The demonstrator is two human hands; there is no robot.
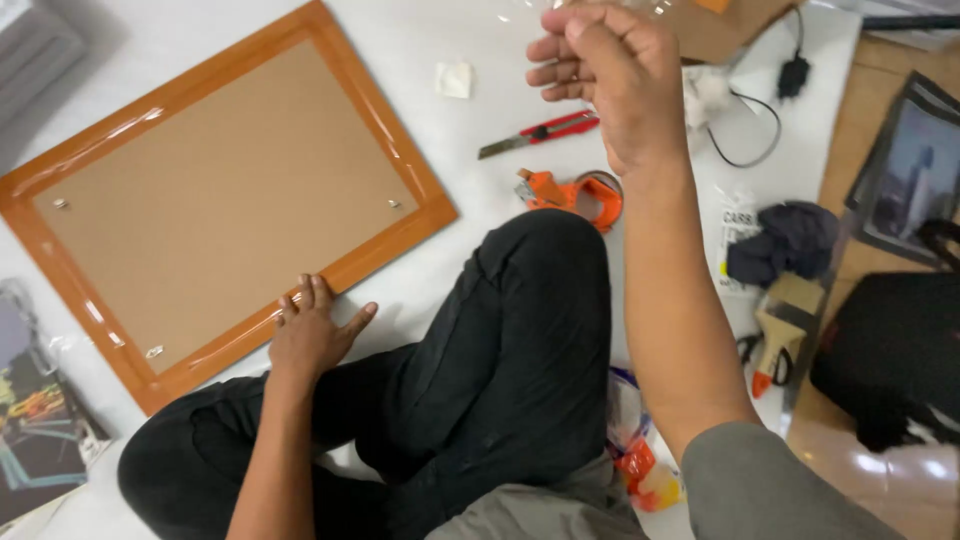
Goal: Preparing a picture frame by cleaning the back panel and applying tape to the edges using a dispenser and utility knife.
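Two hands at work: left hand [310,335] flat w/ fingers spread on lower edge of orange picture frame [225,195], pinning it face-down on white floor sheet [420,60]. Right hand [610,85] raised, fist closed; contents unclear. Box cutter [540,133] nearby.

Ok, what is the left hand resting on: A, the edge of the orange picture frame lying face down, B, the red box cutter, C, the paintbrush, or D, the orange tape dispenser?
A: the left hand lies flat on the lower edge of the orange picture frame, far from the box cutter and tape dispenser.
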